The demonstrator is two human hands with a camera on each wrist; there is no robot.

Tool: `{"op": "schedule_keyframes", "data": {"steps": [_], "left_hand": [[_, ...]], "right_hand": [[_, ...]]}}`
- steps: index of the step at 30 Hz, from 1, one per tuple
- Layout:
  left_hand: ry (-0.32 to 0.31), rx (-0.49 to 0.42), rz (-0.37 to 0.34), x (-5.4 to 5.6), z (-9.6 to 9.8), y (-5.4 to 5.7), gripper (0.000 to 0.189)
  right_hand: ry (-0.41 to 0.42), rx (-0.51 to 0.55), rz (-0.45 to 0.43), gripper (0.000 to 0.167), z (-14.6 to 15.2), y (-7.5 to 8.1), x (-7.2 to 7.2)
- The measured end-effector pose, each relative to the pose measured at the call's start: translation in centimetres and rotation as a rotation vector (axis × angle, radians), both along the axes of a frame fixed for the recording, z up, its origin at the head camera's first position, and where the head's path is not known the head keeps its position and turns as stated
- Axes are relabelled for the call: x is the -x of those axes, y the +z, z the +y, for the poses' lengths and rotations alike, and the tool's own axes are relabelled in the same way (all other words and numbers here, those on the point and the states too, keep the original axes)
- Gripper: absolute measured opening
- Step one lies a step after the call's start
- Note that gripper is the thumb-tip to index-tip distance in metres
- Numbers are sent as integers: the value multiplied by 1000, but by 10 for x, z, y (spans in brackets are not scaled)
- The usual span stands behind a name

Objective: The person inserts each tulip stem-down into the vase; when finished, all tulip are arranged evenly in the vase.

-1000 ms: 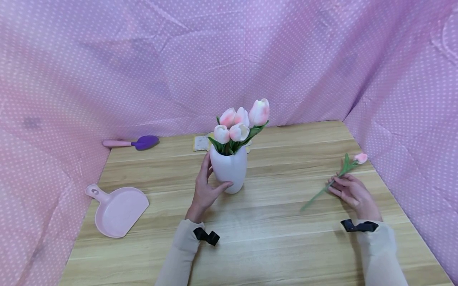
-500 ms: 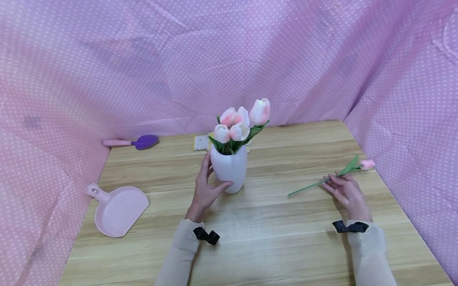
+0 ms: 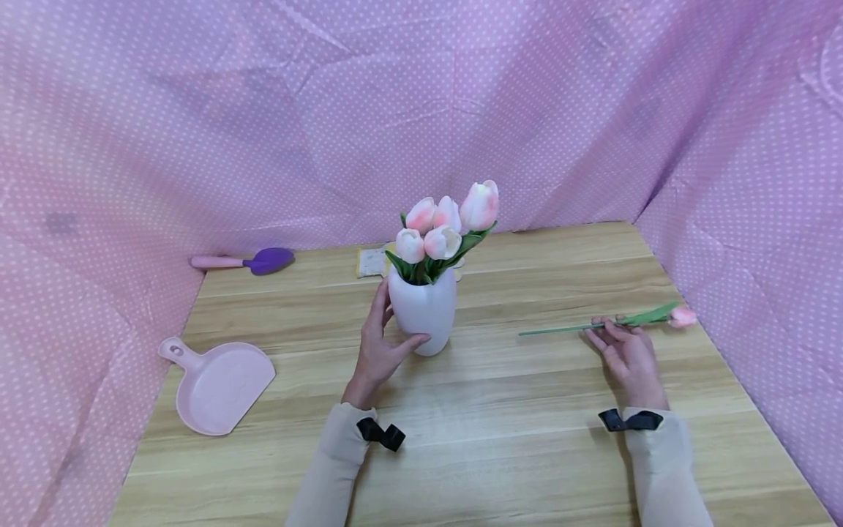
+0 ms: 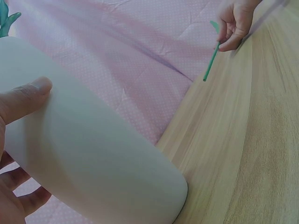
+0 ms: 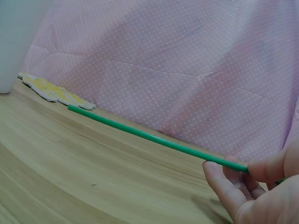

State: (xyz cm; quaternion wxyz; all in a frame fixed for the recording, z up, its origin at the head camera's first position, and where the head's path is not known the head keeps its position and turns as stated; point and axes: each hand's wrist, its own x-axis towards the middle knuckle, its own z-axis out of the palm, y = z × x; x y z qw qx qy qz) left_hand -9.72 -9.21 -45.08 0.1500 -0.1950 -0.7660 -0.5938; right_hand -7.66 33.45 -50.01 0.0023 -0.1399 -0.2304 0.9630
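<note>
A white vase (image 3: 424, 315) stands mid-table, holding several pink-and-white tulips (image 3: 431, 227) with green leaves. My left hand (image 3: 380, 350) grips its left side, thumb across the front and fingers round the back; the left wrist view shows the thumb (image 4: 28, 98) pressed on the smooth wall. Over the right part of the table, my right hand (image 3: 628, 359) pinches a single tulip (image 3: 681, 316) by its green stem. The bloom points right and the bare stem end points left toward the vase. In the right wrist view the stem (image 5: 154, 138) runs from thumb and fingertips, bloom out of frame.
On the left lies a pink dustpan-shaped scoop (image 3: 220, 388). Behind it is a small trowel (image 3: 270, 261) with purple blade and pink handle. A flat yellow-and-white piece (image 3: 372, 263) lies behind the vase. Pink dotted cloth (image 3: 316, 132) encloses the wooden table (image 3: 500, 454).
My right hand has moved left, and the single tulip has swung from diagonal to nearly level, its stem end rising and its bloom dropping right. The left hand and vase have stayed put.
</note>
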Motion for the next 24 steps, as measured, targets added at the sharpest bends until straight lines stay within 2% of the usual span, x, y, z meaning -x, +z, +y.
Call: {"op": "schedule_keyframes", "data": {"steps": [11, 18, 24], "left_hand": [[0, 3, -4, -1, 0, 1, 110], [1, 4, -12, -2, 0, 3, 110], [2, 1, -8, -1, 1, 3, 110]], "right_hand": [[-42, -2, -38, 14, -10, 7, -3], [-64, 16, 42, 14, -17, 14, -6], [-97, -9, 111, 17, -24, 29, -7]]}}
